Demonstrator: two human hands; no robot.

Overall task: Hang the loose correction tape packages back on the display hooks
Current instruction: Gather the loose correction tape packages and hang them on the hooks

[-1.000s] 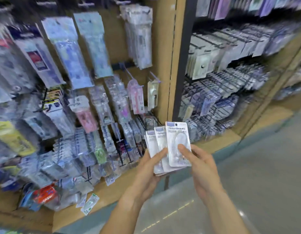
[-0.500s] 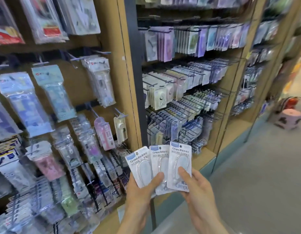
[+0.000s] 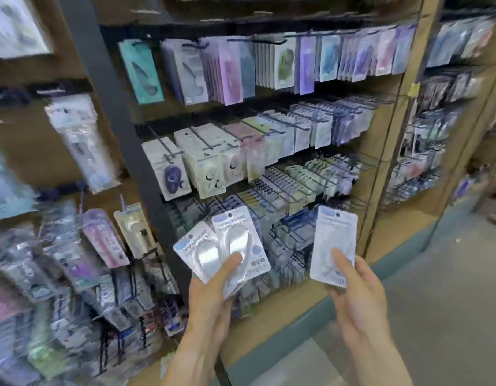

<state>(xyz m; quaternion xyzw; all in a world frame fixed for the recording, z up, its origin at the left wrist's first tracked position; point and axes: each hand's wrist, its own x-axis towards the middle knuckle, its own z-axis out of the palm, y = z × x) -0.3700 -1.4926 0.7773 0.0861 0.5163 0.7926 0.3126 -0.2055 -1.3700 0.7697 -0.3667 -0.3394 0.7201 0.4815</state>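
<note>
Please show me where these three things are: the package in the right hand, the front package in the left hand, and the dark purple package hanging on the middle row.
Package in right hand (image 3: 334, 240): head view, card centre.
Front package in left hand (image 3: 239, 240): head view, clear blister.
Dark purple package (image 3: 173, 178): head view, purple tape body.

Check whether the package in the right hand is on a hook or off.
Off. The right hand pinches the package in the air before the hooks.
</note>
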